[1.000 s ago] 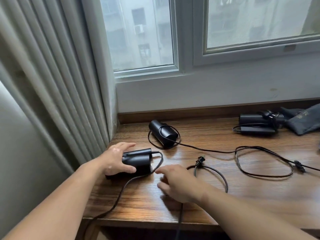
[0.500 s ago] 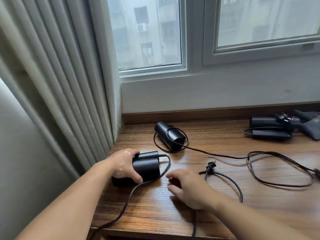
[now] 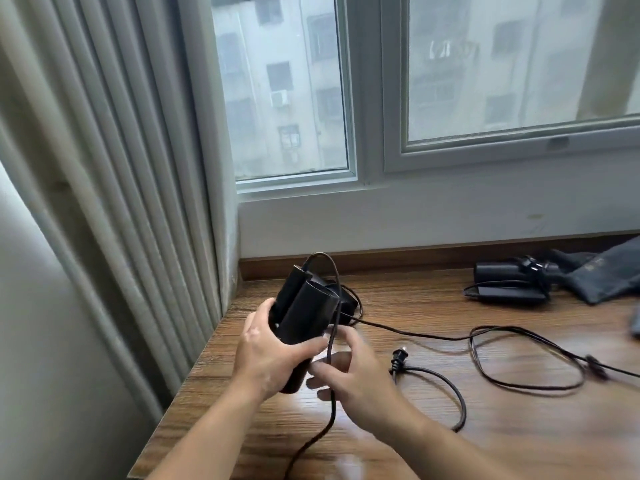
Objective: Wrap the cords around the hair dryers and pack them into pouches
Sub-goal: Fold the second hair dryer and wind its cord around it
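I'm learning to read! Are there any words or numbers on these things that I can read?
None can be read.
Grey pouch: a faint mark, too blurred to read.
Hair dryer in the left hand: no lettering shows.

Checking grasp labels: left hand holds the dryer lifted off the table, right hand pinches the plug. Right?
Not quite. The right hand pinches the cord, not the plug, which lies untouched on the table to that hand's right. The rest stands: the left hand holds the dryer lifted off the table. The head view shows it.
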{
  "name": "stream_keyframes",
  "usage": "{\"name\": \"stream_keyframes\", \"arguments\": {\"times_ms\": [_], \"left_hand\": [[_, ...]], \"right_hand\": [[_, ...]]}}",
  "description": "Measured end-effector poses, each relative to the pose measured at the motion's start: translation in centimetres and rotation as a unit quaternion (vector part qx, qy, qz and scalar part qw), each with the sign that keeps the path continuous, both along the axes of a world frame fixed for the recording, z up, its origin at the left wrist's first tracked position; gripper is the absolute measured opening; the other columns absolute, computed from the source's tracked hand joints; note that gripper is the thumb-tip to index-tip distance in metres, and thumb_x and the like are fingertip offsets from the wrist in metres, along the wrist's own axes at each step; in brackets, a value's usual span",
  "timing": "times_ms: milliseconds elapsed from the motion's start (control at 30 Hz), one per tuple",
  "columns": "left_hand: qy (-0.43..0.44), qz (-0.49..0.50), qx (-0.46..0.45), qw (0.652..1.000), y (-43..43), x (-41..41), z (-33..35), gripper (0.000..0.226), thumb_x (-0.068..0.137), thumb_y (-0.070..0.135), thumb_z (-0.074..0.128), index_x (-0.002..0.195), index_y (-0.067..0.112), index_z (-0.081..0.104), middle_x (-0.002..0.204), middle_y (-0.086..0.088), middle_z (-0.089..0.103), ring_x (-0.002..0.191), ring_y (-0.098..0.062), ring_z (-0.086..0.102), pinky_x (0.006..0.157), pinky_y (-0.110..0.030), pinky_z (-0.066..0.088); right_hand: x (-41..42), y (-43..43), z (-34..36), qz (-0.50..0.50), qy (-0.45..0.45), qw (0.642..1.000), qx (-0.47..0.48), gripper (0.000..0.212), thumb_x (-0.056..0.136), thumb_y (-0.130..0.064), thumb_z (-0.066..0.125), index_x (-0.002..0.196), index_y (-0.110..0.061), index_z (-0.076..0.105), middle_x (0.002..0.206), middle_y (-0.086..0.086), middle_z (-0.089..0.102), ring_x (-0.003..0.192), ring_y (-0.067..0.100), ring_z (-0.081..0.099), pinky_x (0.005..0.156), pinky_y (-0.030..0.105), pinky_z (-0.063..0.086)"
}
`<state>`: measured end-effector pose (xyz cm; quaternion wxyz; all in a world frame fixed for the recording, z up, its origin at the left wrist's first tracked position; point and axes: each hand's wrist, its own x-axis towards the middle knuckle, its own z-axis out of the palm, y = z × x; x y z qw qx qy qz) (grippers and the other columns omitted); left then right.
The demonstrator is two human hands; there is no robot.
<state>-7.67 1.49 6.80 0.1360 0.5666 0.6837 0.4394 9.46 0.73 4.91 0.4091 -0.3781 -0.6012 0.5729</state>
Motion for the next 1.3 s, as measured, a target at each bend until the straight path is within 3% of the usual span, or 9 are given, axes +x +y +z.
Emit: {"name": "stream_keyframes", "arguments": {"times_ms": [167, 267, 367, 500, 633, 833, 967, 1100, 1300], "left_hand": [[-0.206, 0.028, -0.016, 0.978, -0.6, 2.4, -0.2, 0.111, 0.040, 0.074, 0.087, 0.137, 0.037, 0.046, 0.121, 0.003, 0.062, 0.109, -0.020, 0.064, 0.089, -0.043, 0.059], [-0.311, 0.030, -0.014, 0.950, -1.0, 4.0, -0.1, 0.105, 0.028, 0.075, 0.091, 0.120, 0.038, 0.057, 0.118, -0.004, 0.067, 0.103, -0.025, 0.070, 0.083, -0.048, 0.062], [-0.378, 0.040, -0.006, 0.925, -1.2, 5.4, 0.2, 0.106, 0.022, 0.067, 0.097, 0.114, 0.034, 0.056, 0.119, -0.011, 0.066, 0.101, -0.032, 0.071, 0.080, -0.050, 0.063], [-0.536, -0.007, -0.006, 0.844, -2.1, 6.6, 0.9, 0.087, 0.052, 0.042, 0.095, 0.123, 0.016, 0.050, 0.115, -0.021, 0.071, 0.096, -0.041, 0.074, 0.066, -0.047, 0.062], [-0.605, -0.076, -0.053, 0.791, -3.1, 6.8, 1.2, 0.083, 0.073, 0.050, 0.086, 0.134, 0.004, 0.053, 0.118, -0.024, 0.072, 0.104, -0.043, 0.072, 0.081, -0.057, 0.060], [-0.418, -0.114, -0.073, 0.898, -3.9, 4.3, 1.0, 0.085, 0.065, 0.044, 0.088, 0.135, 0.018, 0.047, 0.111, -0.005, 0.076, 0.107, -0.024, 0.071, 0.089, -0.051, 0.055], [-0.091, -0.101, -0.017, 0.991, -3.3, 0.5, 3.3, 0.118, 0.051, 0.063, 0.090, 0.150, 0.045, 0.028, 0.134, 0.015, 0.056, 0.122, -0.006, 0.057, 0.104, -0.037, 0.047], [0.202, -0.233, -0.143, 0.940, -2.9, 0.1, 5.5, 0.093, 0.056, 0.081, 0.077, 0.138, 0.048, 0.046, 0.129, 0.019, 0.057, 0.115, -0.004, 0.058, 0.102, -0.036, 0.052], [0.256, -0.276, -0.190, 0.907, -3.2, 1.4, 4.9, 0.073, 0.060, 0.077, 0.077, 0.121, 0.041, 0.058, 0.104, 0.014, 0.064, 0.094, -0.007, 0.062, 0.085, -0.030, 0.056]], "right_hand": [[0.8, -1.5, 0.9, -0.065, -0.041, 0.992, 0.100, 0.047, 0.100, -0.008, 0.053, 0.117, -0.052, 0.056, 0.083, 0.007, 0.073, 0.061, 0.011, 0.067, 0.064, 0.033, 0.057], [1.2, -1.8, 0.8, -0.108, -0.088, 0.972, 0.187, 0.041, 0.103, -0.024, 0.054, 0.127, -0.057, 0.056, 0.102, -0.016, 0.074, 0.093, -0.004, 0.067, 0.084, 0.024, 0.054], [1.3, -2.1, 1.1, -0.135, -0.159, 0.951, 0.228, 0.046, 0.092, -0.052, 0.060, 0.135, -0.060, 0.047, 0.103, -0.018, 0.058, 0.097, -0.006, 0.056, 0.079, 0.012, 0.044], [2.3, -1.5, 1.8, -0.138, -0.199, 0.941, 0.234, 0.097, 0.064, -0.087, 0.056, 0.149, -0.043, 0.039, 0.114, -0.027, 0.043, 0.110, -0.008, 0.048, 0.086, 0.007, 0.040], [3.8, -0.4, 2.2, -0.131, -0.280, 0.908, 0.284, 0.112, 0.056, -0.084, 0.068, 0.152, -0.041, 0.031, 0.115, -0.022, 0.052, 0.107, 0.005, 0.045, 0.093, 0.022, 0.045], [6.9, 1.2, 2.5, -0.100, -0.266, 0.929, 0.235, 0.096, 0.052, -0.054, 0.081, 0.139, -0.051, 0.043, 0.100, -0.005, 0.062, 0.092, 0.008, 0.056, 0.073, 0.020, 0.053], [9.2, 1.8, 3.3, -0.002, -0.304, 0.930, 0.207, 0.098, 0.052, -0.043, 0.086, 0.139, -0.054, 0.045, 0.106, -0.001, 0.055, 0.089, 0.012, 0.060, 0.067, 0.023, 0.058], [9.9, 1.8, 4.5, 0.075, -0.438, 0.853, 0.272, 0.100, 0.056, -0.052, 0.082, 0.144, -0.057, 0.034, 0.105, -0.012, 0.046, 0.096, 0.005, 0.050, 0.087, 0.023, 0.049], [9.7, 1.6, 5.3, 0.133, -0.450, 0.826, 0.313, 0.094, 0.060, -0.044, 0.082, 0.144, -0.049, 0.040, 0.108, -0.019, 0.043, 0.105, 0.001, 0.042, 0.093, 0.020, 0.045]]}}
